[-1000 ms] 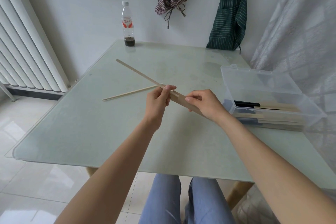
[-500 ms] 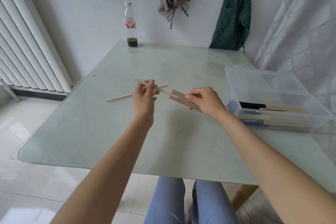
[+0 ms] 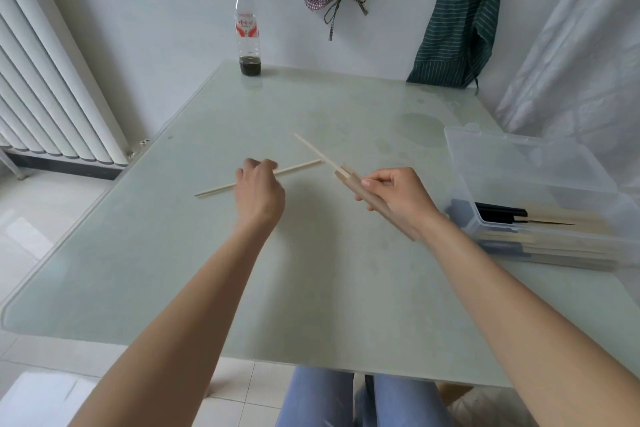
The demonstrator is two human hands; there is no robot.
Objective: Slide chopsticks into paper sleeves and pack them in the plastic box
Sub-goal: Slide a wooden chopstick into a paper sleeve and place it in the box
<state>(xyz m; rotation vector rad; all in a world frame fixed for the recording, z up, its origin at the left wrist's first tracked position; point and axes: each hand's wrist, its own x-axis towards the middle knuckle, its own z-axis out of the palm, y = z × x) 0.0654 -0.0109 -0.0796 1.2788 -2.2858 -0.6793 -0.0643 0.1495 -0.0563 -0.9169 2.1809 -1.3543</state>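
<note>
Left hand [image 3: 258, 189] down on the loose pale wooden chopstick [image 3: 298, 168] flat on the glass surface [image 3: 311, 270], fingers [image 3: 268, 163] curled round its middle. Long axis slanting up and away to the right of those fingers. Right hand [image 3: 391, 196] pinching the tan paper sleeve [image 3: 349, 180], one stick already inside, mouth facing left toward the loose one. Clear plastic box [image 3: 519, 163] well right.

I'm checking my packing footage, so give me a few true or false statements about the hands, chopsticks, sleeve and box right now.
1. The right hand holds a brown paper sleeve with one wooden chopstick sticking out. True.
2. The left hand rests inside the box. False: it is at the second wooden chopstick lying on the pale glass table.
3. The clear plastic box is shut. False: its lid is open.
4. The box already holds sleeved chopsticks. True.
</note>
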